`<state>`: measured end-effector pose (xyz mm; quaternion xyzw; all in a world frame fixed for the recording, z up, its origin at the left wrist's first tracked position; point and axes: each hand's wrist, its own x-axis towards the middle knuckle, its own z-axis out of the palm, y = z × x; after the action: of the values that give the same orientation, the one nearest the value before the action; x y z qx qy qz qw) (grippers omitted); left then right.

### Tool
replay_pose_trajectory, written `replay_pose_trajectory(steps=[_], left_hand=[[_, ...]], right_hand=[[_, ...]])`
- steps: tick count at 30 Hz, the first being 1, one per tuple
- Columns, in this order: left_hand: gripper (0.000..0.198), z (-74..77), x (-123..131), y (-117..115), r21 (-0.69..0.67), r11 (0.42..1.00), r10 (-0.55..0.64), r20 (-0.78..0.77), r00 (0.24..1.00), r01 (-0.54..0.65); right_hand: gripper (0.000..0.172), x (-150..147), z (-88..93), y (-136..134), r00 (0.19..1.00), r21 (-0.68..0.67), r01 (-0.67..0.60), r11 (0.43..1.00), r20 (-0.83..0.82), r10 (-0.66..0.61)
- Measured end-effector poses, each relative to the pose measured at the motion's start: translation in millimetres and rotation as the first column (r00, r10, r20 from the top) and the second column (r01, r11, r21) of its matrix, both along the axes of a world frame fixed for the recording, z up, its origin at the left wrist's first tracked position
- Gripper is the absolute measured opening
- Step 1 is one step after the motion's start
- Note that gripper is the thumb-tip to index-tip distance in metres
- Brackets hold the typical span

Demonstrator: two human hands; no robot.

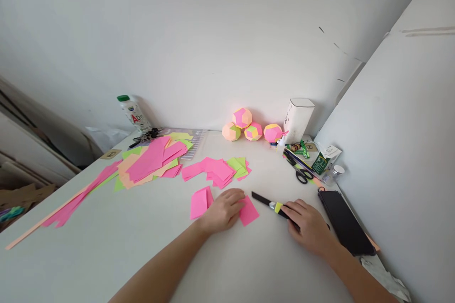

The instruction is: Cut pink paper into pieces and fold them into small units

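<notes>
My right hand (307,227) is closed round a utility knife (280,209) with a yellow-green slider. Its long dark blade is extended and points left, towards a small pink paper square (250,212). My left hand (225,210) has its fingers curled down on the left side of that square; the fingertips are partly hidden. Just left of this hand lies a folded pink paper piece (199,203). Beyond both hands are a spread of cut pink pieces (218,170) and a few lime-green pieces (239,166).
Pink, peach and green paper sheets (149,161) and long strips (81,194) lie at left, near a white bottle (135,114). Several paper balls (242,118) stand by the wall. At right are a white container (297,120), scissors (302,175) and a black phone (345,222).
</notes>
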<state>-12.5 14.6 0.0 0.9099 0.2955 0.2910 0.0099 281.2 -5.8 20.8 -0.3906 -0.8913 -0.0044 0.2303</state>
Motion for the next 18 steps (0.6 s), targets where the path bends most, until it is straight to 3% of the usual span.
replay_pose_trajectory(steps=[4,11,15,18], left_hand=[[0.021,0.1,7.1,-4.2,-0.111,0.993,0.022,-0.113,0.993,-0.034],[0.022,-5.3,5.6,-1.0,-0.033,0.967,0.244,-0.151,0.958,-0.252],[0.020,-5.1,6.2,-0.6,-0.002,0.986,0.168,-0.033,0.985,-0.168],[0.022,-4.5,6.6,-1.0,-0.030,0.997,0.065,-0.056,0.996,-0.067]], right_hand=[[0.035,5.4,-1.2,4.2,0.997,0.043,0.074,0.996,-0.037,-0.072],[0.033,4.1,-0.1,2.3,0.996,0.022,0.070,0.997,-0.057,-0.069],[0.034,4.0,-0.2,2.2,0.997,0.017,0.057,0.998,-0.057,-0.056],[0.034,4.9,-0.5,2.7,0.998,0.008,0.036,0.999,-0.046,-0.035]])
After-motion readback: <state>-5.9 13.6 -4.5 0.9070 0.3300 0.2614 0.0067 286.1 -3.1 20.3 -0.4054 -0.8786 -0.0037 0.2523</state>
